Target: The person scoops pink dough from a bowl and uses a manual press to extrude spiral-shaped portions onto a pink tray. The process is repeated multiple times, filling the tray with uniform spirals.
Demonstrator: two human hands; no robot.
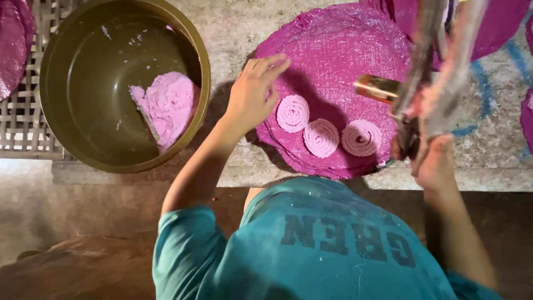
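the press (383, 88), a brass barrel between two long wooden handles, is hanging over the right side of the purple woven mat (333, 50). the right grip (433, 161) is clamping around the lower ends of the handles, fingers closed tight on them. the handles are blurring, so it looks as if they are being squeezed or swung. just below and left of the barrel, three pink spirals (321, 137) are lying in a row on the mat, close but apart. the left grip (252, 97) is lying flat with its fingers spread, holding nothing, pressing on the mat's left edge just beside the leftmost spiral.

judging from this, the work is sitting midway through piping coils onto the mat, with the top half of the mat bare. a further coil would be calling for the barrel to be pointing down over bare weave, clear of the three already laid, while the left grip is steadying or turning the mat.

well to the left of the left grip, a big olive bowl (55, 66) is holding a lump of pink dough (169, 105), sitting partly on a bamboo rack (16, 122). more purple mats (499, 28) are lying beyond the right grip on the rough desk (233, 28). the handles are hiding part of the mat.
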